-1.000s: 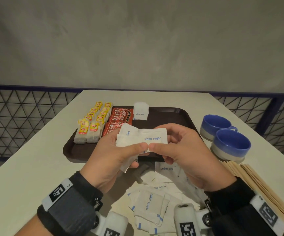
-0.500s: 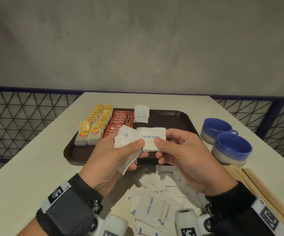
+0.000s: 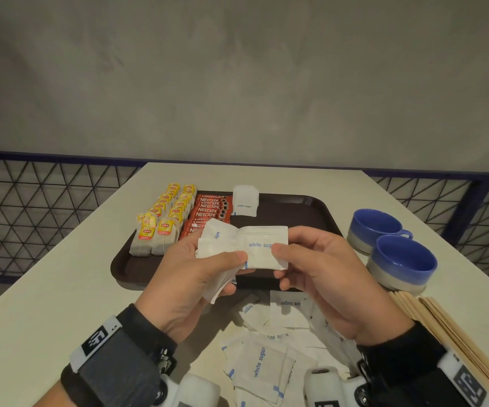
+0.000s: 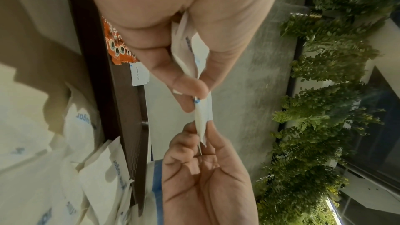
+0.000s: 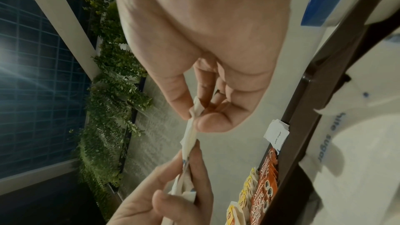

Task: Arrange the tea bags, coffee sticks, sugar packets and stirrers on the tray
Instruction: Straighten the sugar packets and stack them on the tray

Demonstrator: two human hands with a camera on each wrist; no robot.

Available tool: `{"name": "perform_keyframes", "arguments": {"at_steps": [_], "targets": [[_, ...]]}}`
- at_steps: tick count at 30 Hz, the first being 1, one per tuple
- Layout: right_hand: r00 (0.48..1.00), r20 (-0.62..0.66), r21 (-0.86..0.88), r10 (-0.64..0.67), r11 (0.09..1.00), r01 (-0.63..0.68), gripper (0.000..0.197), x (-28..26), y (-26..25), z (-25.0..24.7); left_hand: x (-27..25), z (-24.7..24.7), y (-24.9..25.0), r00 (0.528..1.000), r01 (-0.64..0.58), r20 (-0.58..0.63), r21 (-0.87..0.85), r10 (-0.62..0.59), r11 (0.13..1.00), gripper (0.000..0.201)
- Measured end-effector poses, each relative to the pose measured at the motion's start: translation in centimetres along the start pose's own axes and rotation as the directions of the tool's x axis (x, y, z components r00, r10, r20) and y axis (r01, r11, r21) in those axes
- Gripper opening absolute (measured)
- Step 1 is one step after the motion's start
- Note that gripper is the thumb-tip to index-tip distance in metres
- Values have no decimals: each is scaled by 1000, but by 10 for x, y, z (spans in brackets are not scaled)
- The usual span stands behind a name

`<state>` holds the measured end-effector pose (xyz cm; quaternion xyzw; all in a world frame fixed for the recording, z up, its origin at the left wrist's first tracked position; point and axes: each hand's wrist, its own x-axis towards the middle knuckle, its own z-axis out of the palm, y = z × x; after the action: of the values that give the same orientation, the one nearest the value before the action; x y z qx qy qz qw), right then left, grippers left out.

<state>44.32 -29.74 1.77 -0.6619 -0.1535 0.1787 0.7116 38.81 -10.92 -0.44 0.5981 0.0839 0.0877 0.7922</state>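
A dark brown tray (image 3: 302, 207) holds two rows of yellow-tagged tea bags (image 3: 164, 218), a column of red coffee sticks (image 3: 211, 210) and one white sugar packet (image 3: 245, 201) at its far edge. Above the tray's near edge my left hand (image 3: 208, 268) grips a small bunch of sugar packets (image 3: 217, 242). My right hand (image 3: 302, 259) pinches the top packet (image 3: 262, 248) of that bunch between thumb and fingers. The wrist views show the same packet (image 4: 202, 119) (image 5: 190, 136) edge-on between both hands. Loose sugar packets (image 3: 262, 362) lie on the table below my hands. Wooden stirrers (image 3: 454, 342) lie at the right.
Two blue cups (image 3: 402, 262) stand right of the tray, near the stirrers. The beige table (image 3: 46, 289) ends at the far side before a grey wall, with a mesh railing (image 3: 32, 207) on both sides.
Both hands stay over the tray's near edge with the packets. The right thumb has slid outward along the top packet, baring more of its face.
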Motion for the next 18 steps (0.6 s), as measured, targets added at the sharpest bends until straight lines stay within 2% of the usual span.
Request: {"name": "perform_keyframes", "arguments": {"at_steps": [2,7,10,14,18], "targets": [[1000,5,2,-2,1000,2,16,-1,-1,0,-1,1,1,1000,-1,6,4,1,1000,54],[1000,20,1,-12,1000,12,17,-2,-2,0,-1,1,1,1000,-3,21,31,2,1000,71],[999,33,-23,-7,1000,8,17,-3,-4,1,0,1,0,1000,-13,-8,40,13,999,73],[997,72,-32,23,999,-21,16,-3,-4,1,-1,1,1,999,-30,-25,5,30,1000,57],[998,59,-87,28,996,-23,14,-3,-2,0,0,0,-1,999,-33,-24,-15,32,999,46]]}}
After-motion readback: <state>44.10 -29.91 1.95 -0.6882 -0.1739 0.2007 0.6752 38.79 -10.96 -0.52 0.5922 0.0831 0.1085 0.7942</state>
